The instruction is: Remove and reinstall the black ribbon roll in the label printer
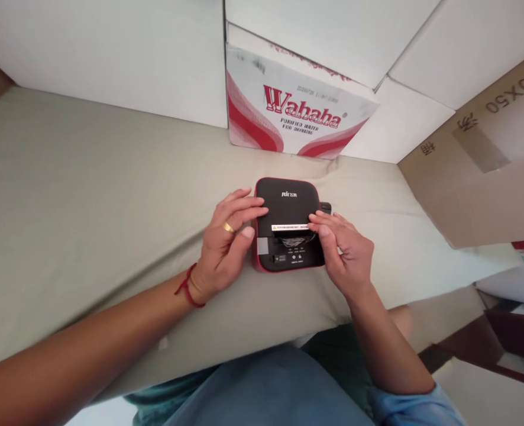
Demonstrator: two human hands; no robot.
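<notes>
Blue cloth (pixel 266 390) covers my lap; beyond, on pale fabric (pixel 111 165), the black device (pixel 284 207) sits lengthwise away from me, between spread left fingers (pixel 248 202) and curled right fingers (pixel 328 239), grip unclear, both equally near.

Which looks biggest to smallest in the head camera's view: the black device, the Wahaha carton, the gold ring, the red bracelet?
1. Wahaha carton
2. Black device
3. Red bracelet
4. Gold ring
</notes>
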